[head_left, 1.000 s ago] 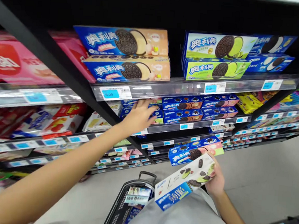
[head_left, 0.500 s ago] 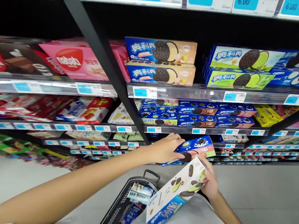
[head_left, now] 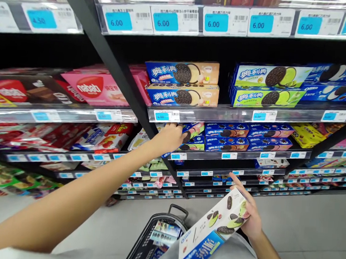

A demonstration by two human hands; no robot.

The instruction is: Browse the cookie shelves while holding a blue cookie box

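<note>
At the left end of the second shelf, my left hand point(head_left: 170, 138) is closed around the end of a blue cookie box point(head_left: 193, 130) with a pink and green side. This box tilts on top of another blue and green cookie box point(head_left: 194, 146). My fingertips are partly hidden behind it. Lower down, my right hand point(head_left: 251, 217) grips a white and blue Oreo cookie box point(head_left: 213, 228) by its upper end, index finger stretched out. That box slants in front of my body, its pictures of green-cream cookies facing up.
Beneath me on the floor is a black basket point(head_left: 140, 238) with several packages inside. Peach cookie boxes point(head_left: 184, 94) and green ones point(head_left: 268, 98) stand on the shelf above. A dark slanted upright point(head_left: 125, 82) divides the shelves beside my left hand. Pink boxes point(head_left: 96, 89) lie left of it.
My left hand has moved up and left, carrying the blue cookie box from beside my right hand to the shelf stack. My right hand still holds the white and blue box, slightly lower.
</note>
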